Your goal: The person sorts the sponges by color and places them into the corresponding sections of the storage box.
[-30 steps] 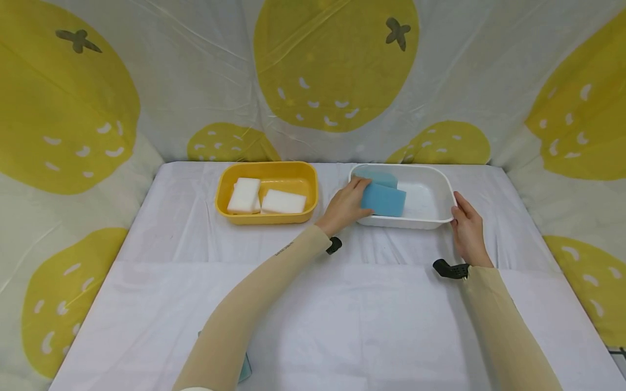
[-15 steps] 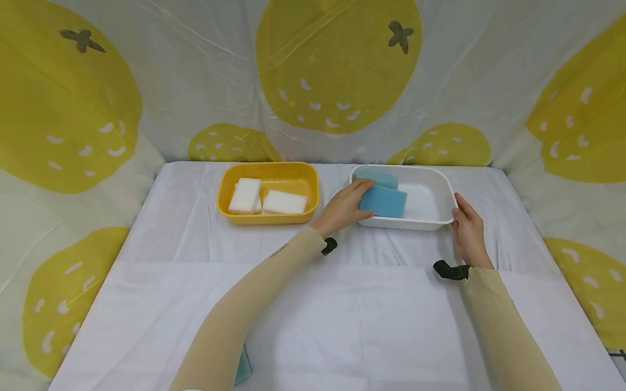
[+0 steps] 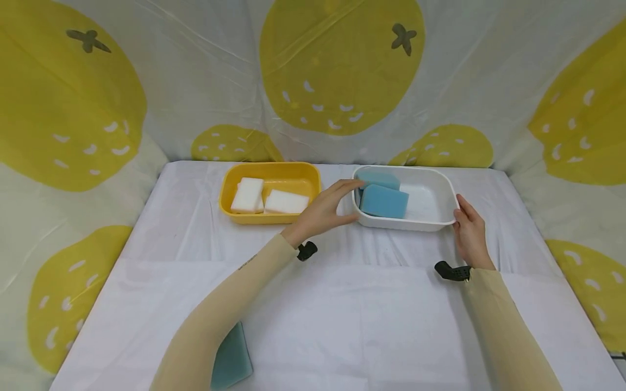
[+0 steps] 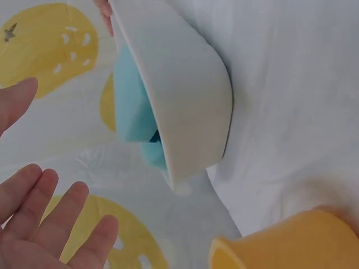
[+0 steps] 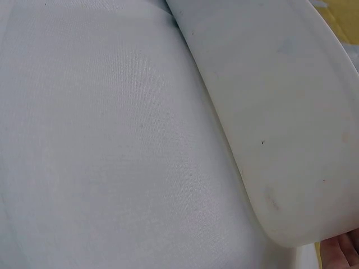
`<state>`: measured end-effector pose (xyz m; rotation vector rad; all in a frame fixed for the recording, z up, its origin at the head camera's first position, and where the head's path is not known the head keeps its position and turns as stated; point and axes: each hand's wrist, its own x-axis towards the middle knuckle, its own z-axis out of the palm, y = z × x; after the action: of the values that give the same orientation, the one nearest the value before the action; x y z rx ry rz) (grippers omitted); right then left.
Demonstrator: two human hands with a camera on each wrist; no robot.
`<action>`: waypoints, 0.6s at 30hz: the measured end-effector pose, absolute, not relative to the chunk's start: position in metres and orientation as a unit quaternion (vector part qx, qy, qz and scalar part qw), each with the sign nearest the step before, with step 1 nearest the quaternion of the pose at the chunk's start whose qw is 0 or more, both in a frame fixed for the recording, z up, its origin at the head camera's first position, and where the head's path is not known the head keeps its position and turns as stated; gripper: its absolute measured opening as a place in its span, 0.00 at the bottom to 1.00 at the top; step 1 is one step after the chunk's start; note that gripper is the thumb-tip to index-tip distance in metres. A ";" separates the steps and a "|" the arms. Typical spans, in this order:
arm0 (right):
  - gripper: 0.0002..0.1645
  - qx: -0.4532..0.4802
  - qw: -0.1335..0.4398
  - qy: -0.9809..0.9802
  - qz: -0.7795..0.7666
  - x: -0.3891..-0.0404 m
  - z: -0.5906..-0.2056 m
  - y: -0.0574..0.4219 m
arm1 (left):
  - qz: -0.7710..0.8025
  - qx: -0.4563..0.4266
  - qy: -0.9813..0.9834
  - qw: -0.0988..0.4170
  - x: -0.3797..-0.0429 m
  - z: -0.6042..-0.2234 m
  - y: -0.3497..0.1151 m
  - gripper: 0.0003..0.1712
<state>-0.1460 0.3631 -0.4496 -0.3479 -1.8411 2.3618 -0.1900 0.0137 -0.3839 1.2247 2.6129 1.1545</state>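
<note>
My left hand (image 3: 320, 213) is beside the left end of a white plastic basin (image 3: 430, 225), thumb and fingers apart with nothing between them. In the left wrist view its fingers (image 4: 73, 216) are spread, away from the basin. Inside the basin, at its left end, a blue sponge (image 3: 385, 201) leans in front of another blue sponge (image 3: 379, 178). My right hand (image 3: 470, 236) holds the basin's right end, thumb at the rim. Only a few of its fingers (image 5: 341, 251) show in the right wrist view, against the basin's end.
A yellow basin (image 3: 270, 219) with white sponges (image 3: 286, 202) stands left of the white one, behind my left wrist. A blue-green sponge (image 3: 232, 358) lies on the white cloth (image 3: 391, 326) near the front, partly hidden by my left forearm. A lemon-patterned curtain (image 3: 337, 70) hangs behind the table.
My left hand has let go of the front blue sponge and drawn back left out of the white basin. More of the blue-green sponge shows beside the forearm. The right hand stays put.
</note>
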 end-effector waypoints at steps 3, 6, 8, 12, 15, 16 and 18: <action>0.32 -0.115 0.063 -0.610 0.781 -0.146 -0.450 0.363 | 0.390 0.397 0.831 0.013 -0.181 -0.377 -0.003 0.40; 0.32 -0.119 0.060 -0.611 0.781 -0.146 -0.449 0.362 | 0.409 0.392 0.824 0.017 -0.171 -0.369 -0.023 0.40; 0.32 -0.123 0.058 -0.612 0.779 -0.146 -0.447 0.362 | 0.425 0.384 0.819 0.021 -0.164 -0.365 -0.038 0.40; 0.32 -0.124 0.056 -0.607 0.783 -0.146 -0.446 0.363 | 0.442 0.373 0.815 0.023 -0.151 -0.362 -0.069 0.40; 0.32 -0.121 0.057 -0.605 0.785 -0.146 -0.445 0.362 | 0.449 0.370 0.813 0.025 -0.140 -0.364 -0.091 0.40; 0.32 -0.120 0.057 -0.605 0.785 -0.146 -0.445 0.362 | 0.452 0.368 0.812 0.029 -0.136 -0.364 -0.098 0.40; 0.32 -0.118 0.057 -0.606 0.785 -0.146 -0.446 0.362 | 0.454 0.360 0.814 0.034 -0.127 -0.366 -0.110 0.41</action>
<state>-0.1457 0.3618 -0.4457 -0.3567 -1.8368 2.3806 -0.1269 -0.1098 -0.3658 1.1065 2.5039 1.3975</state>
